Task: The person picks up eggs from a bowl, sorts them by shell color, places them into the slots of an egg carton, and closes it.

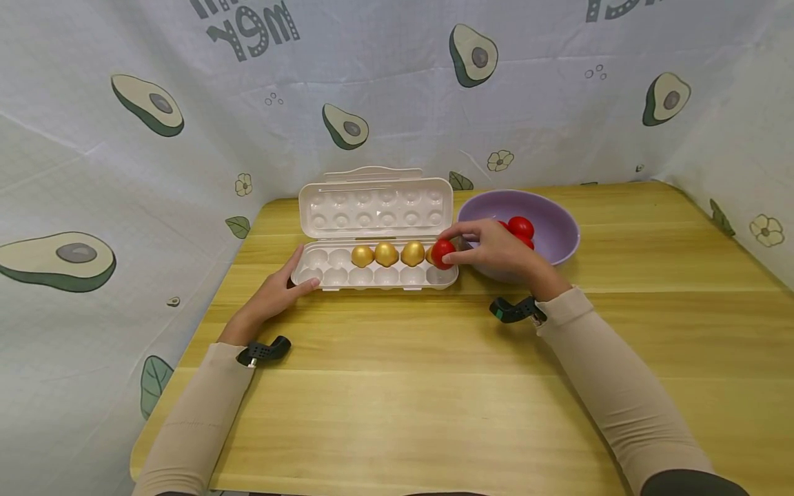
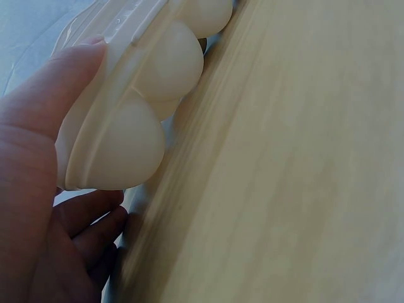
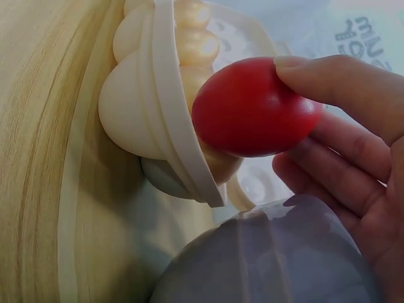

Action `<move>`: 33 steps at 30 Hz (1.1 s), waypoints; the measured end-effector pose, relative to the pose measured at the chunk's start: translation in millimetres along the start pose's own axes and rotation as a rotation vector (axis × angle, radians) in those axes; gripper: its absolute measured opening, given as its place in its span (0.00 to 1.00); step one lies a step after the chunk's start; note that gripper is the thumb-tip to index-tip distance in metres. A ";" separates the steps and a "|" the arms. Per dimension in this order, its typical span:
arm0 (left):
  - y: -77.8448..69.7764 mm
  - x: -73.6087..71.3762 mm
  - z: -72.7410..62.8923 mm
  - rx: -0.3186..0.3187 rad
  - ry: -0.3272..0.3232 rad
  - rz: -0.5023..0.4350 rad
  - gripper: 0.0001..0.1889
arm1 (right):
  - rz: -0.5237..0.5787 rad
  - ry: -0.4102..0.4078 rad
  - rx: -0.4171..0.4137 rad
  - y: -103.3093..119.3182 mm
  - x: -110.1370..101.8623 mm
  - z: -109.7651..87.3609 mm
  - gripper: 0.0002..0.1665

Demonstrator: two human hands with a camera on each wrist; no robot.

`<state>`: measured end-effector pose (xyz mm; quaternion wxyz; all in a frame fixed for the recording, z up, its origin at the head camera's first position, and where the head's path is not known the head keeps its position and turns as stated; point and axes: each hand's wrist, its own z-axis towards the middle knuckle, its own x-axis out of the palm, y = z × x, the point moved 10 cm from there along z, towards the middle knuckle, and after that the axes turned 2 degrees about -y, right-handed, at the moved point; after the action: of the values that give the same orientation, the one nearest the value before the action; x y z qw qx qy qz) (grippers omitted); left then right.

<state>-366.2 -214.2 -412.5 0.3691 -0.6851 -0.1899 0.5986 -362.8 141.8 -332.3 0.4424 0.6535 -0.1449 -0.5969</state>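
The left hand (image 1: pixel 276 293) is resting, grip loose, against the left end of the egg carton (image 1: pixel 360 277) on the bench (image 1: pixel 372 386). The right hand's (image 1: pixel 490 246) grip is pinching a red egg (image 1: pixel 443 255) at the right end. Golden eggs (image 1: pixel 386 254) are sitting in the back row. Near the bench's far edge, a purple bowl (image 1: pixel 555 227) is holding more red eggs (image 1: pixel 521 226).

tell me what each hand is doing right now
Left hand: closed, thumb and fingers gripping the left end of the egg carton.
Right hand: closed, holding a red egg.
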 end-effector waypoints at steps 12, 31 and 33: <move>-1.2 -0.7 -0.3 0.014 -0.014 0.012 0.49 | -0.081 0.012 -0.053 2.9 3.7 1.6 0.22; -1.2 0.1 -1.2 0.002 0.004 0.011 0.49 | -0.135 0.091 -0.183 13.5 15.6 2.9 0.22; -1.0 0.5 -1.1 -0.002 0.008 0.009 0.49 | -0.163 0.097 -0.185 13.6 16.7 3.4 0.22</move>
<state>-364.9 -213.5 -412.1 0.3666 -0.6886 -0.1857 0.5974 -357.2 120.7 -332.6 0.4573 0.6474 -0.0139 -0.6095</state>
